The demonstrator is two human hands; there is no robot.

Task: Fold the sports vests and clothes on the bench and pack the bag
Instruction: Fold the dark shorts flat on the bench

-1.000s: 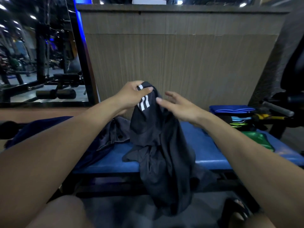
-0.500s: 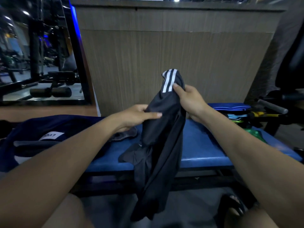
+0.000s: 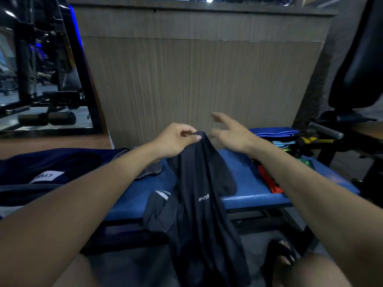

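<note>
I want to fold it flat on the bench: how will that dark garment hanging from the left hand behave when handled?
Probably very floppy: the dark thin garment hangs in limp folds from the left hand, which pinches its top. It seems light, since a fingertip pinch carries it. It may slide, as it drapes over the blue padded bench edge.

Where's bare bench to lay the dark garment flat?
Bare blue bench shows between the hanging dark garment and the red-green items at the right. Left end is crowded: navy bag, grey cloth.
</note>
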